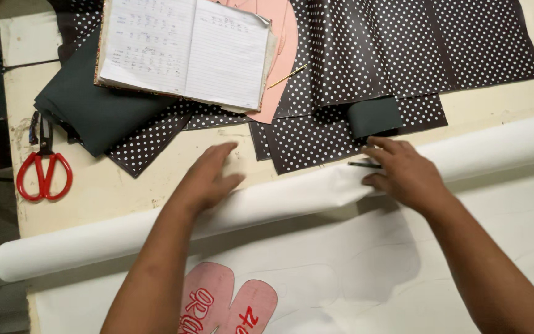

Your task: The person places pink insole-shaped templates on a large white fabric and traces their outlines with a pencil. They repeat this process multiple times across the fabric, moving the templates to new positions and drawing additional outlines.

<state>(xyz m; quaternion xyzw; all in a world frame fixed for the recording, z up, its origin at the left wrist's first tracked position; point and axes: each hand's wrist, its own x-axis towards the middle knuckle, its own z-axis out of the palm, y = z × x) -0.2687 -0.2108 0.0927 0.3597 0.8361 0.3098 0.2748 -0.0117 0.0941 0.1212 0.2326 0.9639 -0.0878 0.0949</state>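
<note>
My left hand [208, 176] lies flat, fingers apart, on top of a long white roll of material [94, 238] that runs across the table. My right hand [403, 173] presses on the same roll further right and pinches a thin dark pen [361, 164] between its fingers. The sheet unrolled from it [465, 247] spreads toward me. A pink cardboard pattern piece with red markings [227, 306] rests on that sheet near my left forearm.
Dark polka-dot sheets [403, 49] and plain dark green pieces [100, 105] cover the far table. An open lined notebook [186, 49] sits on a pink template [279, 55]; a thin yellow pencil [287, 76] lies beside it. Red-handled scissors [44, 167] lie at left.
</note>
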